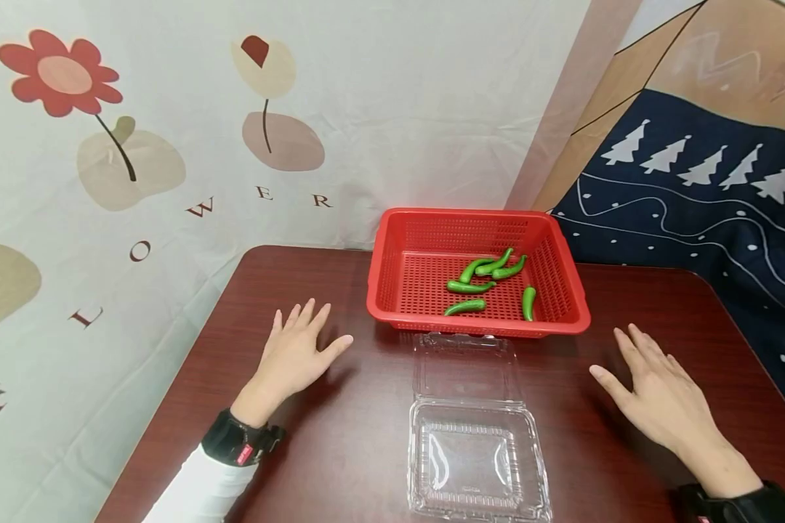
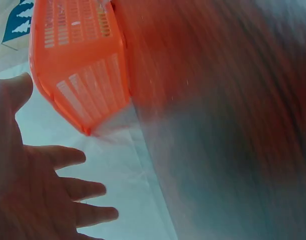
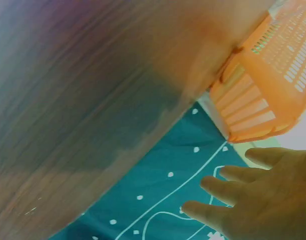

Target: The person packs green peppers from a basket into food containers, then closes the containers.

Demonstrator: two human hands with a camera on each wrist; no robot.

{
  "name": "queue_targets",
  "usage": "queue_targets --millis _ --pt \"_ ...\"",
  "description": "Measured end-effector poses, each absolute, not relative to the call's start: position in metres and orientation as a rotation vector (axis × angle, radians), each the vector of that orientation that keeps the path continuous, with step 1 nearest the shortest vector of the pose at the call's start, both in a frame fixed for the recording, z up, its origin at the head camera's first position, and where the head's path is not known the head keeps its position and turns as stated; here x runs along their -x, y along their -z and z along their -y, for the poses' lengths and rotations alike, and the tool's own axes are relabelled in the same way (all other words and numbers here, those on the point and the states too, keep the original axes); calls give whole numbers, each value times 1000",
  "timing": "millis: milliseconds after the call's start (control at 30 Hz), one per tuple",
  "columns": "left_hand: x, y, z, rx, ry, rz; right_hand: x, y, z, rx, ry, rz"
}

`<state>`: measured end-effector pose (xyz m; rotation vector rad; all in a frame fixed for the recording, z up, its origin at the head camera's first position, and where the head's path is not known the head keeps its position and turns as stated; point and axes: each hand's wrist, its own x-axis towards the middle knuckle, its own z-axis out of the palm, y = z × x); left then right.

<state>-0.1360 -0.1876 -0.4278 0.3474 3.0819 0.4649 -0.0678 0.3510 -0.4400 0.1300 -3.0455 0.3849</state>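
My left hand (image 1: 294,357), fingers spread, hovers over the table left of a red plastic basket (image 1: 392,318) and holds nothing. On the other side, my right hand (image 1: 661,392) is likewise spread and bare, to the right of the basket. Several green chili peppers (image 1: 471,288) lie on the basket's perforated floor, most grouped toward its middle and right. In front of the basket, a clear plastic clamshell box (image 1: 474,465) lies unfolded, its lid (image 1: 466,367) flat toward the basket. Both wrist views show straight fingers with the basket's side beyond them.
The dark reddish-brown table (image 1: 360,436) has its back edge against a pale printed curtain (image 1: 392,102) with flowers and letters. A dark blue cloth (image 1: 693,211) with white trees hangs at the right. Black bands (image 1: 235,439) circle both wrists.
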Motion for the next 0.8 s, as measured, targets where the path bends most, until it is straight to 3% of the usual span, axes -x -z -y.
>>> queue_targets --millis 800 --pt "114 437 137 -449 -685 -2995 62 430 -289 -212 -611 3031"
